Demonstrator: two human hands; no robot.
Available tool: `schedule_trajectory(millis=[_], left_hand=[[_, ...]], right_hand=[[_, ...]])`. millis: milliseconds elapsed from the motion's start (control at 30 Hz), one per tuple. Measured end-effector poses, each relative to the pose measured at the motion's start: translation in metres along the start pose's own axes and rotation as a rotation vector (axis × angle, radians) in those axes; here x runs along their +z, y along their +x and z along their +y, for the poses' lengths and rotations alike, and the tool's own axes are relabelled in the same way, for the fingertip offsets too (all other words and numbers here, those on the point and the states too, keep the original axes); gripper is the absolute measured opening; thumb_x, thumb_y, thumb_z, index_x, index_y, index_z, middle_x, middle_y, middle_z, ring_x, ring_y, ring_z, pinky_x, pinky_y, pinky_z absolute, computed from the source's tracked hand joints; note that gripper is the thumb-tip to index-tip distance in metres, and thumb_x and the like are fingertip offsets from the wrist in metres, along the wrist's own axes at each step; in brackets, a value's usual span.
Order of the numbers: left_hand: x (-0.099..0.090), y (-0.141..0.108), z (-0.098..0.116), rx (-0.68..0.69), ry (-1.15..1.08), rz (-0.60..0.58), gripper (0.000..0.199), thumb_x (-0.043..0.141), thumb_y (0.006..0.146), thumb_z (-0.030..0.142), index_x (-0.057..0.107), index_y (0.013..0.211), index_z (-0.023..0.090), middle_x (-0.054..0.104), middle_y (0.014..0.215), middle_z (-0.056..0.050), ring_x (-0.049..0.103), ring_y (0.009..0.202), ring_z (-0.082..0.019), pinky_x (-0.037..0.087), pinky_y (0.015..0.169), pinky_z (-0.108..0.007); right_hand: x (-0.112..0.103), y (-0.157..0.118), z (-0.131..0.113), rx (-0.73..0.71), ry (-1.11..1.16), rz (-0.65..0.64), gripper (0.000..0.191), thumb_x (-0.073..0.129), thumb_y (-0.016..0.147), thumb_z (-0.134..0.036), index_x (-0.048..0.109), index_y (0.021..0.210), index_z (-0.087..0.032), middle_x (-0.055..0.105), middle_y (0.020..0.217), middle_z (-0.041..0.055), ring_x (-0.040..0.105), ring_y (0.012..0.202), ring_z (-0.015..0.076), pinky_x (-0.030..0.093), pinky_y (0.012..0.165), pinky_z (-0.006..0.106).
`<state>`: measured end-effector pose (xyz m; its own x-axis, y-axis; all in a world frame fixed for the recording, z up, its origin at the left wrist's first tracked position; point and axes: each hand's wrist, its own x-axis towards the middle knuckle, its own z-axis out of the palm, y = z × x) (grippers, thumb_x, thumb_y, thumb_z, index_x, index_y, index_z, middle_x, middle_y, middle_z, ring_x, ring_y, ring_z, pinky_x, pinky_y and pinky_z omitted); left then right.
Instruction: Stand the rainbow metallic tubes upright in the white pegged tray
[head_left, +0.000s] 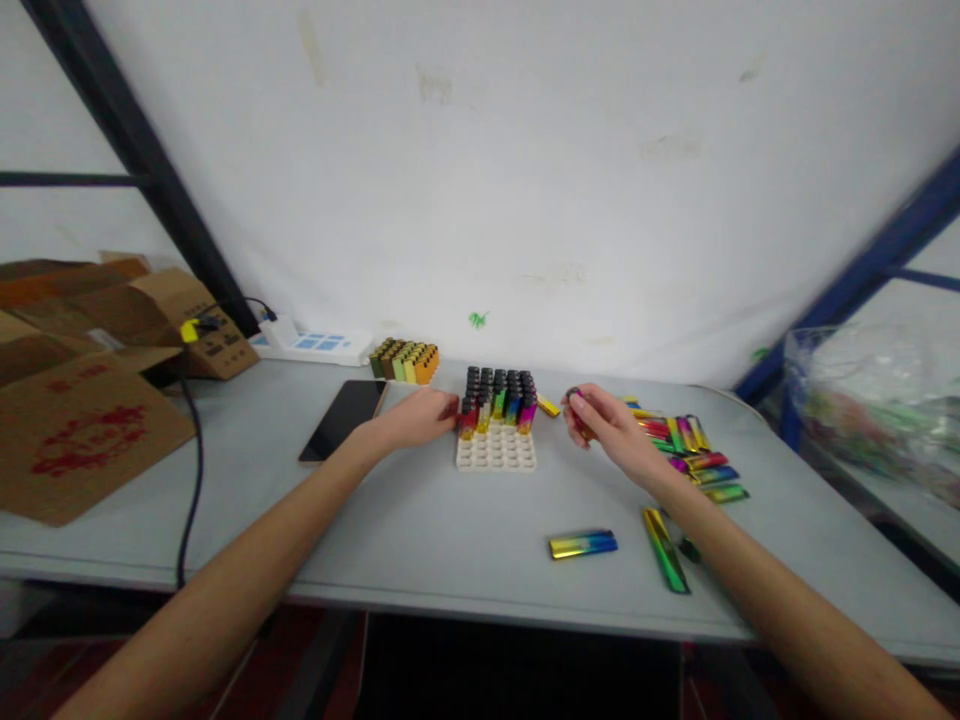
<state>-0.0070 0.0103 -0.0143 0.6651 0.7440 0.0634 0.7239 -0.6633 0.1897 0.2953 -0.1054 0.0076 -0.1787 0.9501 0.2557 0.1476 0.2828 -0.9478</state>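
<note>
Facing white wall [615, 200] across grey table [450, 550], right hand [607, 425] clasps a lighter [574, 394]; left hand [427, 416] curled, hold unclear.

No word or number can be read. At left, the near cardboard panel [97, 470] carries a large red print [94, 438], its characters blurred, with a smaller red line [77, 377] beyond it. The far cardboard panel [199, 357] has dark printed marks [223, 343], too small to make out. A green mark [478, 320] on the wall [480, 200] spells nothing legible.
</note>
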Motion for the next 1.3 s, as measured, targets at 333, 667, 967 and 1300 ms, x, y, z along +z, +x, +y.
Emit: schedule_trajectory(millis=[333,667,967,1300], left_hand=[[0.002,0.001,-0.002,0.003,0.005,0.007,0.014,0.053,0.086,0.023,0.066,0.082,0.018,0.071,0.076,-0.006,0.066,0.072,-0.018,0.043,0.064,-0.026],[0.001,0.002,-0.002,0.009,0.032,0.006,0.016,0.052,0.087,0.025,0.065,0.082,0.018,0.072,0.077,-0.006,0.066,0.073,-0.019,0.044,0.064,-0.026],[0.001,0.001,-0.001,0.006,0.018,0.0,0.016,0.052,0.086,0.023,0.067,0.084,0.018,0.073,0.079,-0.006,0.066,0.074,-0.019,0.045,0.066,-0.026],[-0.001,0.0,0.002,0.003,0.017,0.005,0.015,0.053,0.086,0.022,0.067,0.082,0.017,0.071,0.076,-0.005,0.065,0.071,-0.018,0.043,0.064,-0.026]], right_hand=[[0.009,-0.008,0.012,-0.023,-0.324,0.169,0.049,0.048,0.095,-0.06,0.044,0.066,-0.021,0.036,0.057,-0.0048,0.033,0.051,0.0102,0.027,0.047,0.025],[0.007,-0.008,0.017,-0.046,-0.62,0.254,0.038,0.048,0.088,-0.044,0.038,0.058,-0.022,0.037,0.055,-0.0026,0.035,0.053,0.0124,0.025,0.05,0.027],[0.009,-0.009,0.01,-0.105,-0.541,0.099,0.033,0.042,0.102,-0.049,0.054,0.088,-0.021,0.053,0.067,-0.0026,0.05,0.063,0.0136,0.039,0.06,0.026],[0.009,-0.002,-0.002,-0.309,-0.845,-0.106,0.03,0.05,0.102,-0.043,0.068,0.099,-0.019,0.067,0.076,0.0033,0.059,0.066,0.0158,0.043,0.065,0.027]])
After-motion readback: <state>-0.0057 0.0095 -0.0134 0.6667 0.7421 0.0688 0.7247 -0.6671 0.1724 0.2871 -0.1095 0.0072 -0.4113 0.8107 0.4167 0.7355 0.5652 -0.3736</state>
